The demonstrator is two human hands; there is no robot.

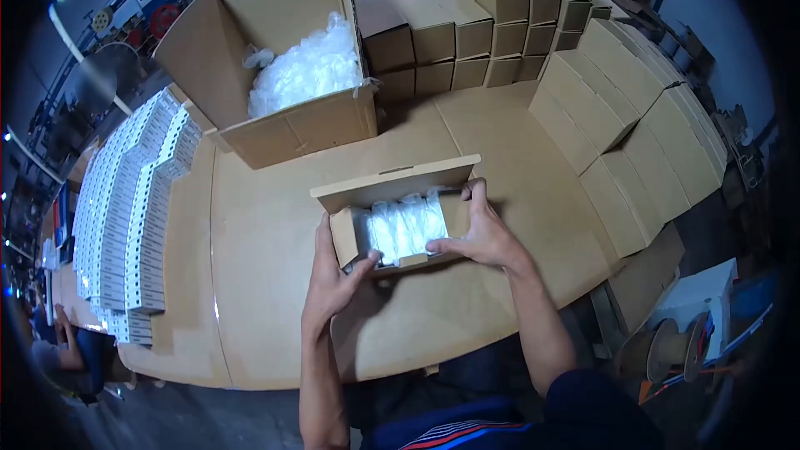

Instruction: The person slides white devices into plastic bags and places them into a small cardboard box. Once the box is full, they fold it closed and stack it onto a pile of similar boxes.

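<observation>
Between my two hands is a small brown cardboard box (400, 180) with its lid raised at the back. Inside it lie several items in clear plastic wrap (407, 227), packed side by side. My left hand (332, 277) grips the box's left end, its thumb over the front edge. On the right end, my right hand (483, 233) has its fingers at the back corner by the side flap and its thumb along the front edge. What the wrapped items are cannot be made out.
A large open carton (304, 129) holding clear plastic bags (308, 67) stands at the back left. Stacked small white boxes (125, 217) line the left side. Closed brown boxes (433, 33) are piled at the back, and more brown boxes (617, 117) stand right. Another person (71, 350) is at far left.
</observation>
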